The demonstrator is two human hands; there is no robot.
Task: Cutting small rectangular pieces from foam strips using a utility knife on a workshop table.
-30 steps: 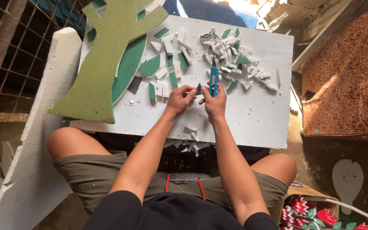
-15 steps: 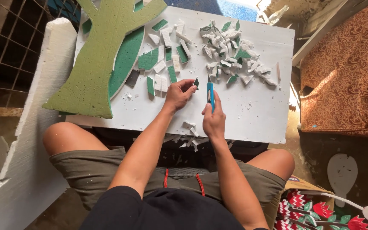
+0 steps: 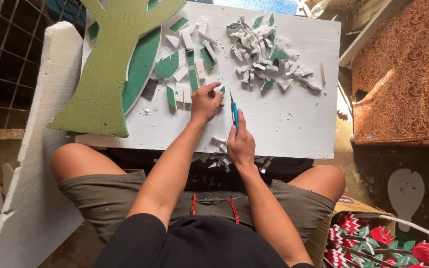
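Right hand (image 3: 241, 145) grips a blue knife (image 3: 234, 110), blade tip on the white worktop (image 3: 294, 124). Left hand (image 3: 205, 101) pinches a small foam piece (image 3: 222, 89) just beside it; a scrap pile (image 3: 266, 54) lies beyond.

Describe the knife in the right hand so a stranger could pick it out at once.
Start at the large white foam board lying across the person's knees. Near its front edge, the right hand grips a slim blue-handled craft knife, blade pointing away towards the pile of white and green foam offcuts. It is the only thin bright blue thing among the pale scraps.
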